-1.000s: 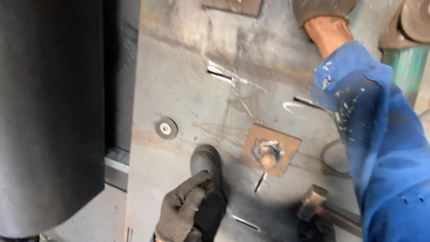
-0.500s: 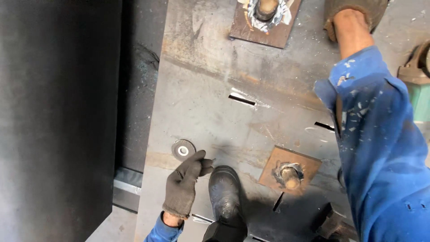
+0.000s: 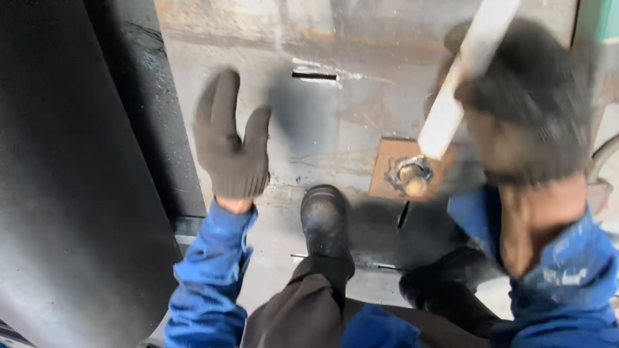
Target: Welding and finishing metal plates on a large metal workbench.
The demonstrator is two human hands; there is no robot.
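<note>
My left hand (image 3: pixel 231 145), in a dark knit glove, is spread open above the left part of a grey steel plate (image 3: pixel 335 129) and holds nothing. My right hand (image 3: pixel 522 109), also gloved and heavily blurred, is closed around a pale wooden handle (image 3: pixel 451 96). The handle slants down to a bolt (image 3: pixel 414 175) that stands in a small rusty square plate (image 3: pixel 387 161). My black boot (image 3: pixel 325 222) rests on the steel plate just below the left hand. A second boot (image 3: pixel 438 287) is at the lower right.
A large black cylinder (image 3: pixel 71 193) fills the left side, right beside the plate's edge. Narrow slots (image 3: pixel 314 75) are cut in the steel plate. A green object (image 3: pixel 606 19) shows at the top right corner.
My left hand has lifted from beside a small round disc and spread wide; the disc is out of sight. My right arm has swung in from the upper right, now gripping the pale handle.
</note>
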